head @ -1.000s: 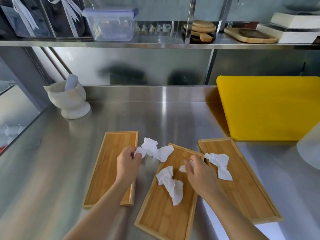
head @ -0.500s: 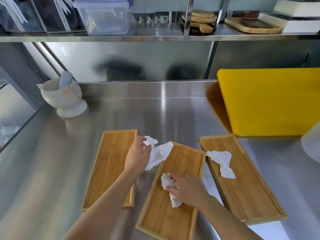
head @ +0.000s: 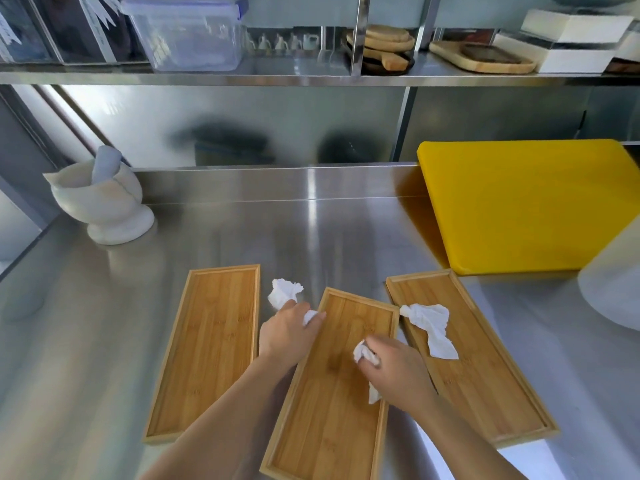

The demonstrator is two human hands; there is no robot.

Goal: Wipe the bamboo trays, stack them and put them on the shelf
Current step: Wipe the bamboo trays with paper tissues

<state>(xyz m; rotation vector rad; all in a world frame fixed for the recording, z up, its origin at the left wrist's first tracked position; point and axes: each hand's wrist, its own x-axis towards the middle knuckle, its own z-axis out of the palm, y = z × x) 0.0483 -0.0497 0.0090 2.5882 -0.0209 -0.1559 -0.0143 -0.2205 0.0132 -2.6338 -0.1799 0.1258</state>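
Three bamboo trays lie side by side on the steel counter: a left tray (head: 211, 348), a middle tray (head: 332, 403) and a right tray (head: 485, 375). My left hand (head: 287, 332) grips a crumpled white tissue (head: 284, 292) at the middle tray's left rim. My right hand (head: 398, 368) presses a second balled tissue (head: 363, 356) onto the middle tray's surface. A third loose tissue (head: 433, 327) lies on the right tray. The steel shelf (head: 311, 77) runs above the counter.
A white mortar with a pestle (head: 100, 199) stands at the back left. A yellow cutting board (head: 526, 206) leans at the back right, with a translucent container (head: 613, 289) at the right edge. The shelf carries a plastic box (head: 187, 32), wooden boards (head: 381, 43) and white boxes (head: 575, 39).
My right hand picked up the tissue from the middle tray and now rubs it there. My left hand, holding its tissue, came to the tray's left rim. The camera tilted slightly.
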